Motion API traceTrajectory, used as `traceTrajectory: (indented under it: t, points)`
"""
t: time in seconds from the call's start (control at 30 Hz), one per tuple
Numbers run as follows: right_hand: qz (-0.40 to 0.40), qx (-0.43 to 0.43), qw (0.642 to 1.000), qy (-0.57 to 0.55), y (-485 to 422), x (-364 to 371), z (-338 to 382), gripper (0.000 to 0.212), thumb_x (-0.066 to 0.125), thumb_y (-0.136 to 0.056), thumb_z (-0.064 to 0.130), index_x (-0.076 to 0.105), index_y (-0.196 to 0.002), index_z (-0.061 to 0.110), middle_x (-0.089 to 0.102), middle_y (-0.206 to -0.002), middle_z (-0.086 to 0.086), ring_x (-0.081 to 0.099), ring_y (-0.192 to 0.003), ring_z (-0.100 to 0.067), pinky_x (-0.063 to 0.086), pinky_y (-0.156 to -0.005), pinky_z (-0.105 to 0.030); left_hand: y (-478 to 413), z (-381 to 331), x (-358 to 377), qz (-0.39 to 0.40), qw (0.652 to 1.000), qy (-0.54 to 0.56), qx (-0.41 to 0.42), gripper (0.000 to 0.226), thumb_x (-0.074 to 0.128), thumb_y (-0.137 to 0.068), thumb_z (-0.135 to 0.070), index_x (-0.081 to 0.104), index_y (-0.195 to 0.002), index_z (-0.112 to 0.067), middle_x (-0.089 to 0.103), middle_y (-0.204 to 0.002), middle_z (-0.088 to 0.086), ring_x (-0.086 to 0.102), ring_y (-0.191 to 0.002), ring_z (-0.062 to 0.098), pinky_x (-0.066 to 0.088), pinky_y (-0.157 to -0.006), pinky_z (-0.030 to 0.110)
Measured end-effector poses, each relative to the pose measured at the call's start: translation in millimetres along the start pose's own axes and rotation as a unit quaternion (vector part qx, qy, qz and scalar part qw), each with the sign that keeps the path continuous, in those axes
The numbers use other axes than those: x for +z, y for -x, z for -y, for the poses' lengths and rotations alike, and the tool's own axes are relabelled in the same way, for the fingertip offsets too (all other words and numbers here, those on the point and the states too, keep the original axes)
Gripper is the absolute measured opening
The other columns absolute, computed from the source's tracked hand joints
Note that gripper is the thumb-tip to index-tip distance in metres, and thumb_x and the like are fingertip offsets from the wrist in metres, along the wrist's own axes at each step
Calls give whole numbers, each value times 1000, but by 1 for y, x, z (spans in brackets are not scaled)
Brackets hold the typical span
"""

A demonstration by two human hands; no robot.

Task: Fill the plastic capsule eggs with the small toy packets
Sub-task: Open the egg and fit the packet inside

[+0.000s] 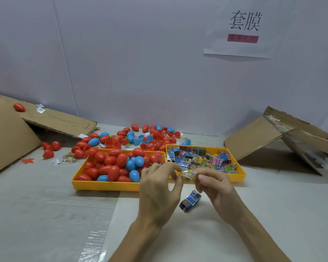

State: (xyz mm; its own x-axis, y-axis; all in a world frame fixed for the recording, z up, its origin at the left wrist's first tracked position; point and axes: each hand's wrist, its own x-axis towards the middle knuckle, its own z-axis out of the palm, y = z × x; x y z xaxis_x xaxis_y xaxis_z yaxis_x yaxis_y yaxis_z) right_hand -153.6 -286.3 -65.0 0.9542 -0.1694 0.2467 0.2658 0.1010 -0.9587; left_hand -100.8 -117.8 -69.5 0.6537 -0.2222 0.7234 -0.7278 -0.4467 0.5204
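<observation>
My left hand (157, 191) and my right hand (216, 188) pinch a small yellow toy packet (188, 176) between their fingertips, just in front of the two trays. A blue toy packet (190, 202) lies on the table below the hands. The left yellow tray (102, 184) holds several red and blue capsule eggs (112, 167). The right yellow tray (240, 173) holds several mixed toy packets (201, 157).
More red and blue eggs, egg halves (138, 138) and loose bits lie scattered behind the trays. Cardboard flaps lean at the far left (11, 133) and far right (273, 137). A white wall with a paper sign (242, 27) closes the back.
</observation>
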Motion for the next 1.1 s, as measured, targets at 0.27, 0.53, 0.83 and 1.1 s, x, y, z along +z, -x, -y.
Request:
traceTrajectory:
  t: [0.27, 0.53, 0.83, 1.1]
  points:
    - [16, -18, 999, 24, 2, -1, 2, 19, 63, -82, 17, 79, -88, 8, 63, -76, -9, 53, -72, -17, 46, -65, -22, -1, 1, 1, 130, 975, 134, -121, 5, 71, -87, -31, 66, -86, -33, 66, -74, -18, 60, -85, 0, 50, -84, 45]
    - [-11, 3, 1000, 17, 2, 0, 5, 19, 65, -80, 21, 79, -84, 9, 59, -69, -8, 51, -67, -16, 47, -62, -22, -3, -1, -1, 116, 970, 152, -150, 14, 72, -89, -29, 67, -75, -30, 66, -76, -21, 61, -79, 3, 52, -83, 48]
    - [-4, -5, 1000, 4, 2, -2, 2, 16, 67, -78, 13, 76, -83, 1, 58, -72, -14, 50, -67, -19, 47, -63, -22, -4, -2, -3, 158, 963, 155, -154, 17, 62, -84, -41, 62, -68, -37, 65, -74, -24, 60, -79, 6, 51, -84, 46]
    - [-18, -5, 999, 37, 2, -1, 3, 13, 68, -80, 17, 77, -81, 8, 54, -68, -13, 48, -64, -18, 47, -61, -22, -4, 3, 0, 139, 967, 158, -143, 27, 71, -90, -31, 62, -65, -36, 65, -70, -20, 60, -78, 5, 46, -73, 25]
